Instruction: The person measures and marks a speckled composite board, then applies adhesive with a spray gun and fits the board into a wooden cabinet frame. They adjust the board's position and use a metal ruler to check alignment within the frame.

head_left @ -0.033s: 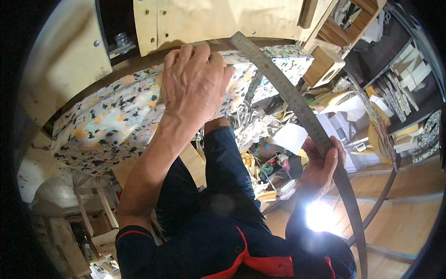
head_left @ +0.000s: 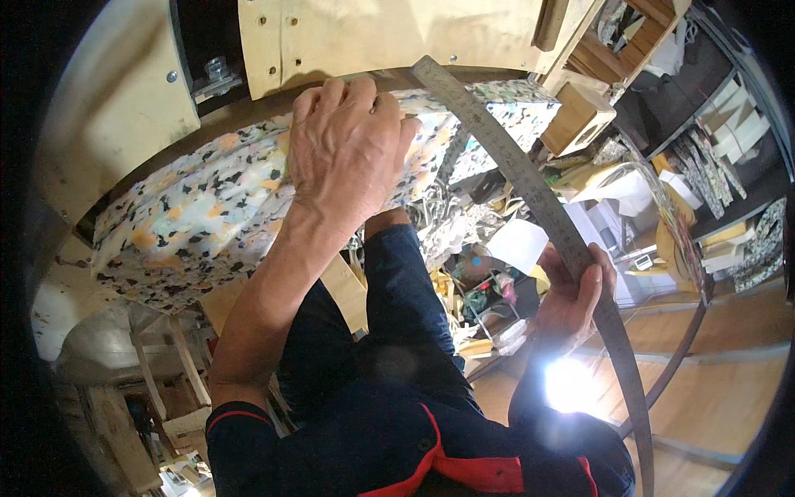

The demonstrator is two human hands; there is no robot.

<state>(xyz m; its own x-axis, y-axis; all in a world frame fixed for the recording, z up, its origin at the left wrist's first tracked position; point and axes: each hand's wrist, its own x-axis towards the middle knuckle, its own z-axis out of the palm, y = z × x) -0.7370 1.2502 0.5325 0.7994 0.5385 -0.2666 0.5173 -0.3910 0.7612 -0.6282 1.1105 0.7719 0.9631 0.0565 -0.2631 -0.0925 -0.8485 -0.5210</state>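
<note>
A long block of speckled foam (head_left: 207,199), white with black and orange flecks, lies across the view in front of me. My left hand (head_left: 344,153) presses on its upper side, fingers bent over the far edge with the tips hidden. A long grey metal ruler (head_left: 522,174) is gripped in my right hand (head_left: 580,290), thumb against one edge. The ruler slants, its far end over the right part of the foam block and its other end running down past my right forearm.
Pale wooden boards with screws (head_left: 356,41) stand beyond the foam. An open wooden box (head_left: 575,116) sits at the block's right end. Scraps and cords (head_left: 489,306) clutter the floor, and a shelf with foam strips (head_left: 704,170) stands at right. A bright light (head_left: 571,385) glares beside my right forearm.
</note>
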